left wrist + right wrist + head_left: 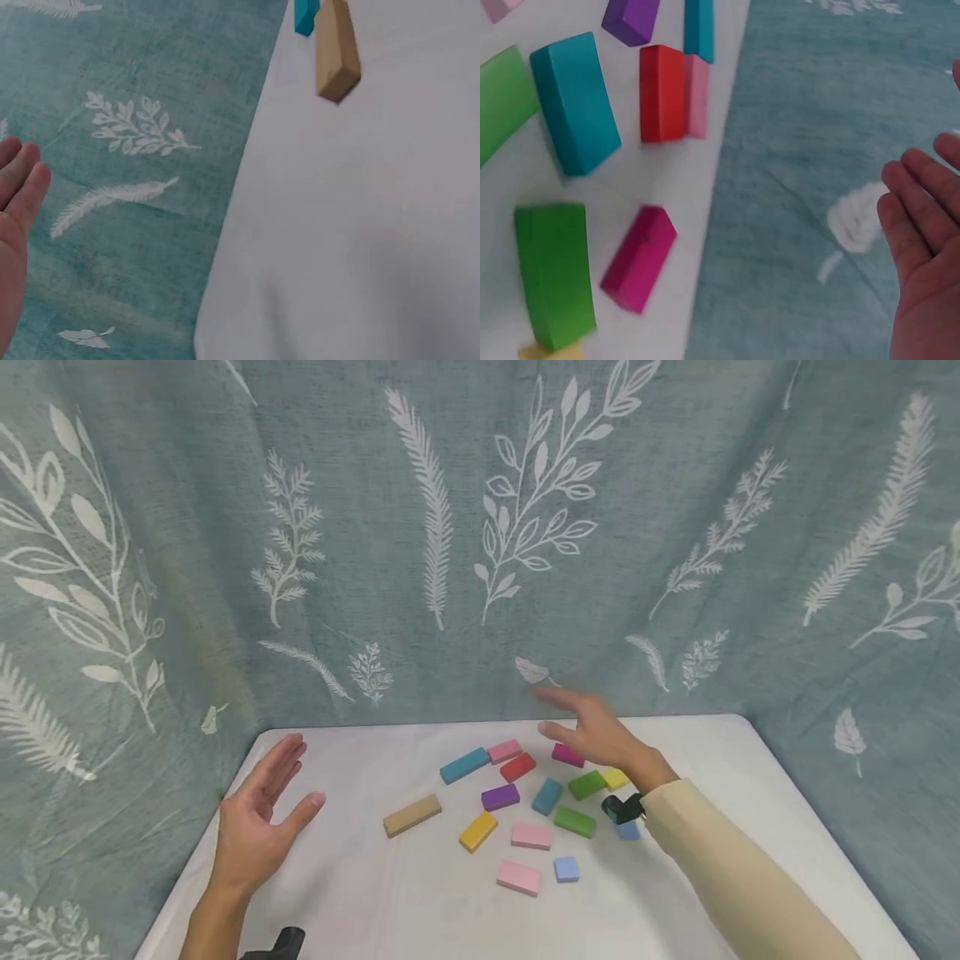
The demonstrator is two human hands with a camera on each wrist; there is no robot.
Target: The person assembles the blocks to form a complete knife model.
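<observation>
My left hand (255, 822) is held up over the left side of the table, fingers straight and thumb apart, holding nothing. Nearest to it lies a tan wooden block (412, 815). Above the back of the table, my right hand (596, 727) reaches inward with extended fingers and an empty palm. A magenta block (568, 755) lies just below it. Around there are a red block (661, 94), a teal block (576, 105), a green block (555, 274) and a purple block (500, 797). In the left wrist view, only part of the left hand's fingers and palm shows.
Toward the front lie pink blocks (519, 877), a small light-blue block (567, 869) and an orange-yellow block (478, 832). A long blue block (464, 766) lies farther back. Another light-blue block (627, 833) is partly hidden by the right wrist. A leaf-patterned curtain (450, 668) borders the white table (337, 877).
</observation>
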